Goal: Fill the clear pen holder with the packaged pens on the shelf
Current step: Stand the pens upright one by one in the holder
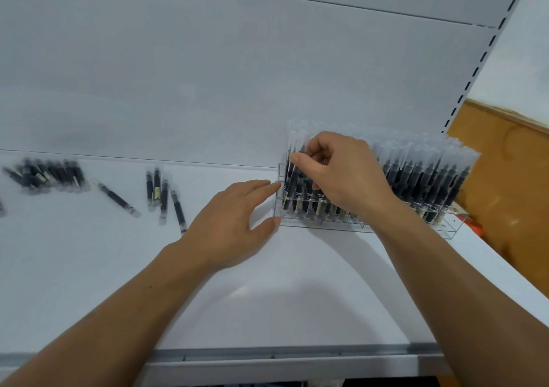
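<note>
We see the clear pen holder [453, 230] standing at the right of the white shelf [267, 297], close to the back panel. Most of its rows are already packed with upright wrapped pens. The right hand [341, 175] reaches over the top of those rows, its thumb and fingertips pinching one wrapped pen [292, 178] at the holder's far left corner. We judge that it grips high on the wrapper so the pen can be steered down into a narrow slot without knocking its neighbours. The clear wrappers blur together there, so we cannot quite tell whether the pen has reached the bottom.

The left hand [234, 217] lies low on the shelf with its fingers straight. Its fingertips touch the holder's left end wall and its thumb touches the near left corner. It holds nothing, and we take it to be bracing the light holder against sliding.

A few loose pens [160, 196] lie flat to the left, with a single pen [117, 199] beyond them and a heap [50, 175] at the far left. A few near-right slots look unfilled, so we think the filling is far along but not finished.
</note>
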